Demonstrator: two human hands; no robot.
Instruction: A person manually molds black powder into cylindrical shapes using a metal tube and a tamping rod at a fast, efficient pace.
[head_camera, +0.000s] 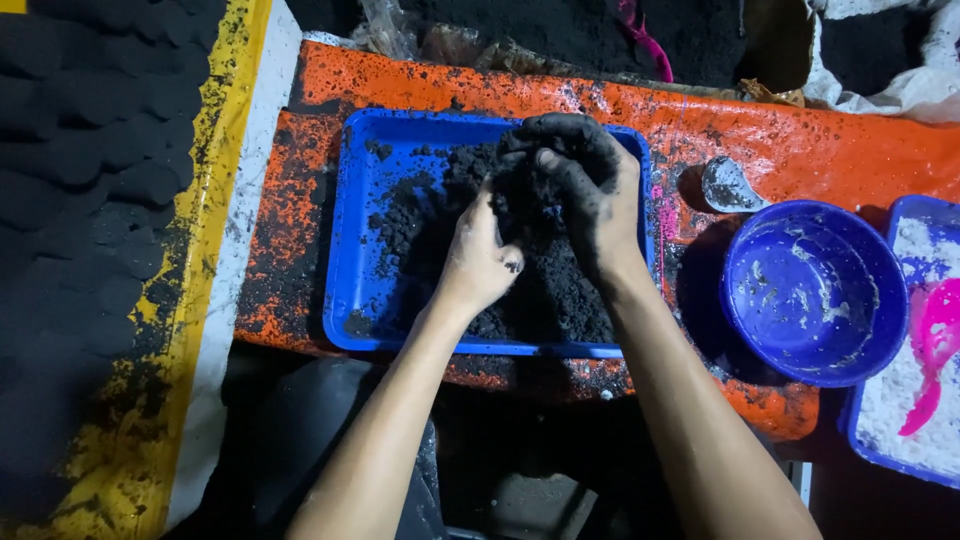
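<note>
Black mix: heaped, crumbly, in the blue tray on the orange counter.
Left hand: sunk into the heap, fingers buried in the mix, grip hidden, cannot tell how far curled.
Right hand: coated black, fingers bent over and clutching a clump atop the heap, just beside the left.
Blue bowl: right of tray, smeared white.
Second tray: far right, white powder, pink scoop.

two blue trays, one bowl
</note>
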